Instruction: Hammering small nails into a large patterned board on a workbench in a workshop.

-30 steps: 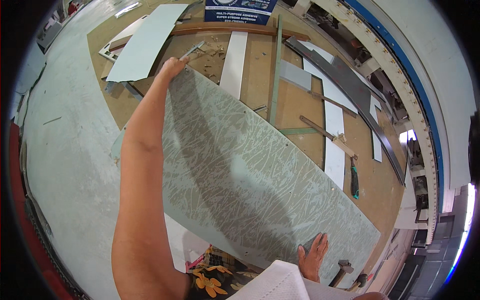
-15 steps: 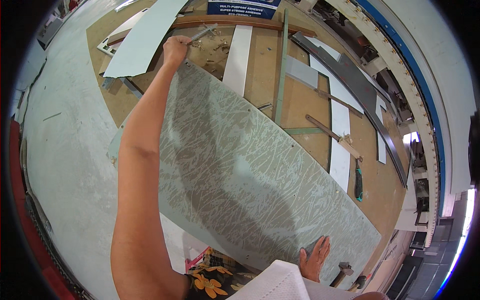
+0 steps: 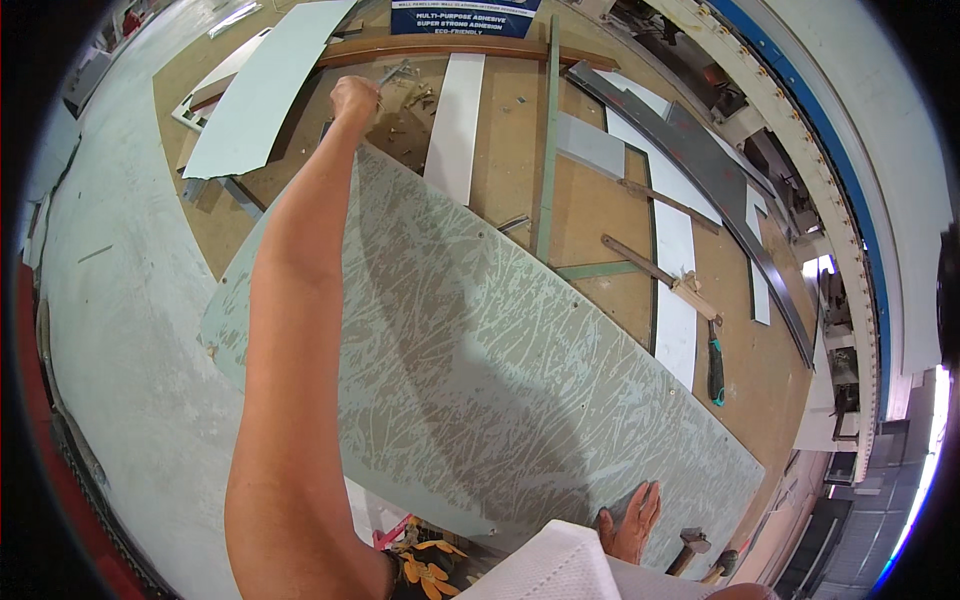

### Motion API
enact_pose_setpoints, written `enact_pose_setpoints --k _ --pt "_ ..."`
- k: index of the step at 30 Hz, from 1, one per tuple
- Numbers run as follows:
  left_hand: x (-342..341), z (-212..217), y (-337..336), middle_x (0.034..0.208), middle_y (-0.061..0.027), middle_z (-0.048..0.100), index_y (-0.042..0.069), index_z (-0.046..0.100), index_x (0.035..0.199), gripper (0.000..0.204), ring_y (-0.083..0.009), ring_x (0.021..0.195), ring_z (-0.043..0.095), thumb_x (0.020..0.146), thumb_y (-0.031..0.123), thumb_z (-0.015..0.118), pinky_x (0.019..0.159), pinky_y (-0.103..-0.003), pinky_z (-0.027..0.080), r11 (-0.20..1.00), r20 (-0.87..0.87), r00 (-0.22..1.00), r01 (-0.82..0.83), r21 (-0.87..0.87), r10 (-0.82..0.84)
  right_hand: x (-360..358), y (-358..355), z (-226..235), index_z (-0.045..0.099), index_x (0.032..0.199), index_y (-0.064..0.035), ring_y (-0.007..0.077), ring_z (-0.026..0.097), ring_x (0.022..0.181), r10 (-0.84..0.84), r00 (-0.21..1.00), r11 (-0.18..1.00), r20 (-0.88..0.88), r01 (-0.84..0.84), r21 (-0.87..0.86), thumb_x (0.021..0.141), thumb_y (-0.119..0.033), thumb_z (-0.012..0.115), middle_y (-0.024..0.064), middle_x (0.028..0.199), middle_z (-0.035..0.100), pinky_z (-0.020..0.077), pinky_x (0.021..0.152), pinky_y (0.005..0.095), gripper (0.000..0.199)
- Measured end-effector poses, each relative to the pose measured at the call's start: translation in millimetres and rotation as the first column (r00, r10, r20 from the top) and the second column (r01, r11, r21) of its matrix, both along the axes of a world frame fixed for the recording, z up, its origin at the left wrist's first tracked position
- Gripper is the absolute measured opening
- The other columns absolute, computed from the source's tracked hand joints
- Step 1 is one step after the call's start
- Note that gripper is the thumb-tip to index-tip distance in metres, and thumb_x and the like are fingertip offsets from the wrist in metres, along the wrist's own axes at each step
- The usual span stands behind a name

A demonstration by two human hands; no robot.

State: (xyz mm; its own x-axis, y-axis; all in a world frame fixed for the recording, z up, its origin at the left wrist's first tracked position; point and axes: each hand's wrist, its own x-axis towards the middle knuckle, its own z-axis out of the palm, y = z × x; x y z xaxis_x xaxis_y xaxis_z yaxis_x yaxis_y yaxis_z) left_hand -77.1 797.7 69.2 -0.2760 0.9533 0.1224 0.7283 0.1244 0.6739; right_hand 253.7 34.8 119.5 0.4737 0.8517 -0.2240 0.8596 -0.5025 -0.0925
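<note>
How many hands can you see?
2: the left hand, near a far corner of the patterned panel, gripping a thin metal tool; the right hand, palm down on that panel.

Left arm (image 3: pixel 290 400) bare below a dark sleeve (image 3: pixel 428 574), big yellow-orange flower print. White textured fabric (image 3: pixel 555 572) at bottom centre: peaked tip, dashed stitch line, garment type unclear. Left hand (image 3: pixel 355 98), right hand (image 3: pixel 632 524) both bare.

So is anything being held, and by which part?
The left hand grips a thin grey tool with one end sticking out; the gripped part is hidden. The right hand only rests on the patterned panel.
</note>
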Motion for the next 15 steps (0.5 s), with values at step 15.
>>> enact_pose_setpoints --k 15 --pt "-25 43 -34 0.102 -0.0193 0.072 0.001 0.075 0.092 0.029 -0.0323 0.096 0.071 0.073 0.023 0.073 0.08 -0.036 0.057 0.919 -0.443 0.846 0.124 -0.374 -0.295 3 -5 -4 0.022 0.15 0.0058 0.0535 0.024 0.136 0.002 1.0 0.997 0.016 -0.003 0.08 0.096 -0.053 0.051 0.032 0.154 0.018 0.0277 0.107 0.0617 0.085"
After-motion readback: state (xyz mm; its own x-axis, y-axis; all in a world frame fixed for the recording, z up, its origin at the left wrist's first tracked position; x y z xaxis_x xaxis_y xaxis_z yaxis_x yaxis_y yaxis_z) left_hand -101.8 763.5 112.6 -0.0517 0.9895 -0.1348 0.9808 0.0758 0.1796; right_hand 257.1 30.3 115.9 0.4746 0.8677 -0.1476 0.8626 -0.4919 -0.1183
